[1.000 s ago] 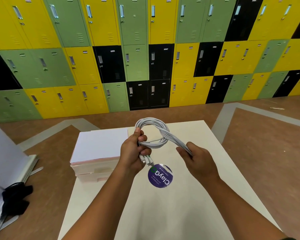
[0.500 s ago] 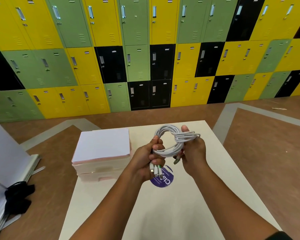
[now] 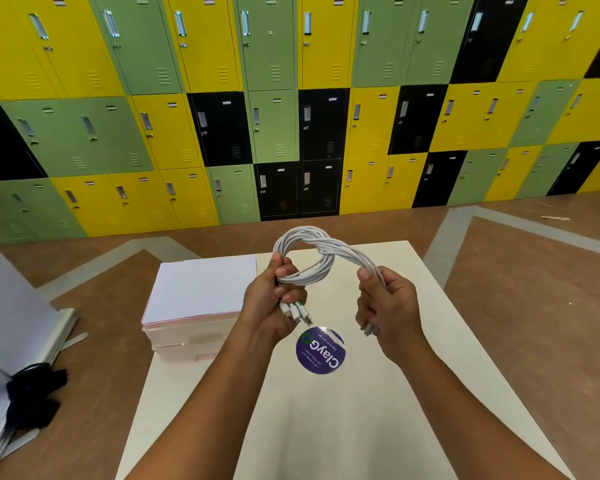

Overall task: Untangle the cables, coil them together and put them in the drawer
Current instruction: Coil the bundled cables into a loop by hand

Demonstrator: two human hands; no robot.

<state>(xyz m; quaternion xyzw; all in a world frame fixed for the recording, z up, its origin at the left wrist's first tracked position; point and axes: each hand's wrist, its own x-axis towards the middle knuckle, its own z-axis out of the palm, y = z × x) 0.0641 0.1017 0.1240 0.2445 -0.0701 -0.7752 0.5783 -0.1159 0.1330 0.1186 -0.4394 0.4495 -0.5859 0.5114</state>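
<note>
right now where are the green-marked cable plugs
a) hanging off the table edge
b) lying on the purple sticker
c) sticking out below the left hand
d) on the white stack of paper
c: the plugs poke out under the left hand, which grips the white cable bundle held up above the table.

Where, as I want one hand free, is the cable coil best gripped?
Probably where the cables cross, from above: loop and tail overlap there, so one grip pins both. The left hand and right hand hold the ends below.
</note>
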